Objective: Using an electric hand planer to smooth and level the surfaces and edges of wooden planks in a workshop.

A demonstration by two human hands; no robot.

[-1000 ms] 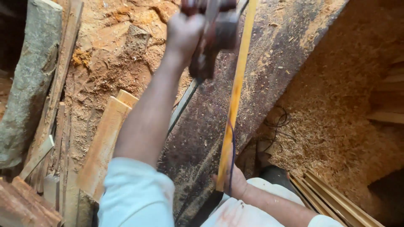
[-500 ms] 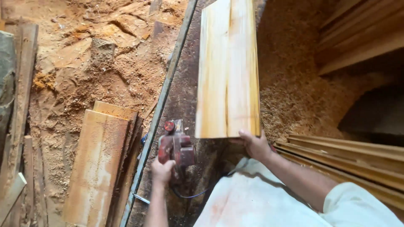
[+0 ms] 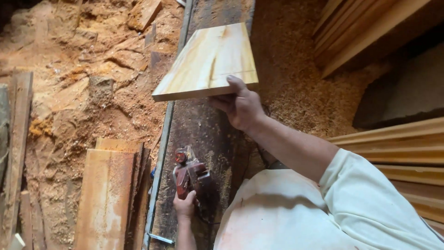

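Right hand (image 3: pixel 240 107): fingers (image 3: pixel 221 103) clamped on near edge of a pale wooden board (image 3: pixel 208 61), thumb on top face, other fingers curled under. Board lifted off the surface, tilted, near end raised toward camera, far end pointing away along the dark workbench surface (image 3: pixel 210 134). Right forearm runs down-right into a cream sleeve (image 3: pixel 370 203).

Left hand (image 3: pixel 185 207): fingers wrapped tight around rear handle of a red electric hand planer (image 3: pixel 188 173). Planer sits on the dark surface near its left edge, nose pointing away from the person. Planer well apart from the board, closer to the body.

Metal rail (image 3: pixel 162 153) runs along left edge of the surface. Left of it, a stack of rough planks (image 3: pixel 108 194) lies on the sawdust-covered floor (image 3: pixel 78 92). A weathered beam (image 3: pixel 16 139) at far left. Right of the surface, a heap of wood shavings (image 3: pixel 296 83); long pale boards (image 3: pixel 397 143) stacked at right edge, more leaning top right (image 3: pixel 356 28).
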